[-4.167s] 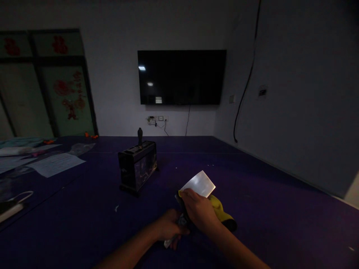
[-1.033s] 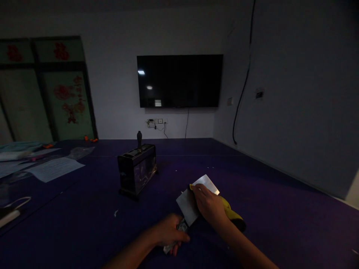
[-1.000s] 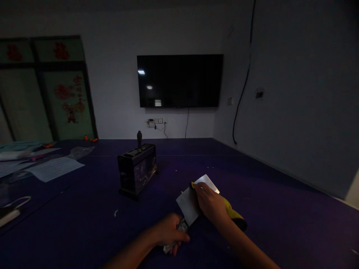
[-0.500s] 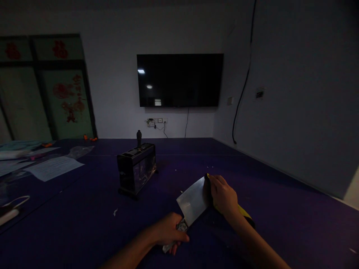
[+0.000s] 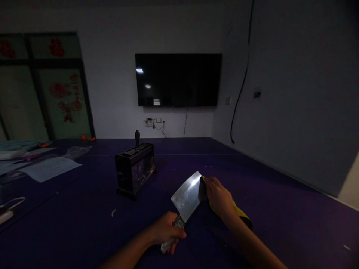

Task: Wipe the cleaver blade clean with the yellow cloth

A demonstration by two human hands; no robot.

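A cleaver (image 5: 186, 198) with a broad shiny blade is held above the purple table, its blade slanting up and to the right. My left hand (image 5: 168, 231) is closed around the cleaver's patterned light handle. At the blade's far right corner is my right hand (image 5: 220, 198), closed on a yellow and black cloth (image 5: 241, 213) that hangs below the palm and wrist. The cloth's dark edge meets the blade near the fingertips. Part of the cloth is hidden behind the right hand. Ahead and to the left stands a dark knife block (image 5: 135, 166) with one black handle sticking up from it.
Papers (image 5: 50, 169) and clear plastic lie on the table's left side. A white object with a cord loop (image 5: 7, 216) sits at the left edge. Small white scraps (image 5: 113, 212) dot the purple table (image 5: 92, 224). A television (image 5: 179, 80) hangs on the far wall.
The cleaver's blade has turned a little, and its far top corner, covered before, now shows with a bright glint. My right hand and the cloth have shifted slightly down along the blade's edge.
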